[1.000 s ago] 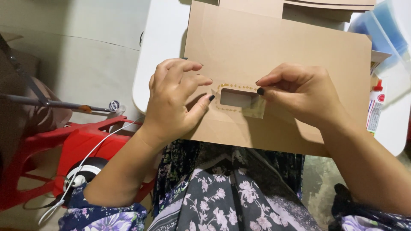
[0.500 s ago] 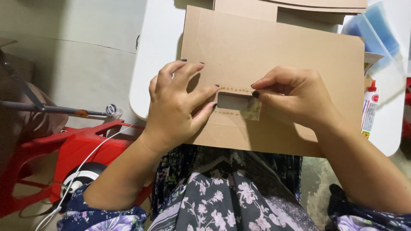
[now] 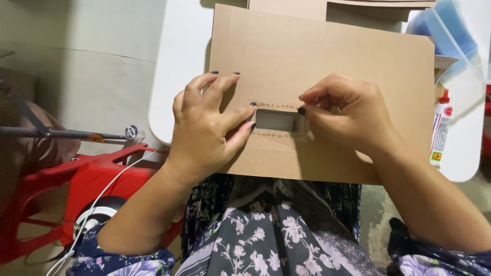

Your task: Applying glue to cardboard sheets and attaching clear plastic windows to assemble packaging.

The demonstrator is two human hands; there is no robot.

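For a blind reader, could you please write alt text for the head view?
Two hands work on a brown cardboard sheet on a white table: the left hand presses beside a rectangular cut-out, the right hand pinches its edge.

White rounded table (image 3: 179, 76), pale tiled floor (image 3: 76, 61), red plastic stool (image 3: 97, 179), white cable (image 3: 102, 194)

— What colour is that flat cardboard sheet (image 3: 327, 56)?
— Plain light brown, with two rows of amber glue dots (image 3: 279, 106) along its rectangular cut-out window. The rounded table (image 3: 179, 76) beneath is white.
— And the nails?
— Dark navy polish on the left hand (image 3: 204, 128) and the right hand (image 3: 348, 115).
— The clothing?
— A dark floral dress (image 3: 266, 240), pale pink blossoms on grey-black.
— To the side?
— A red plastic stool (image 3: 97, 176), a thin white cable (image 3: 102, 197), and a white glue tube with a red cap (image 3: 441, 130).
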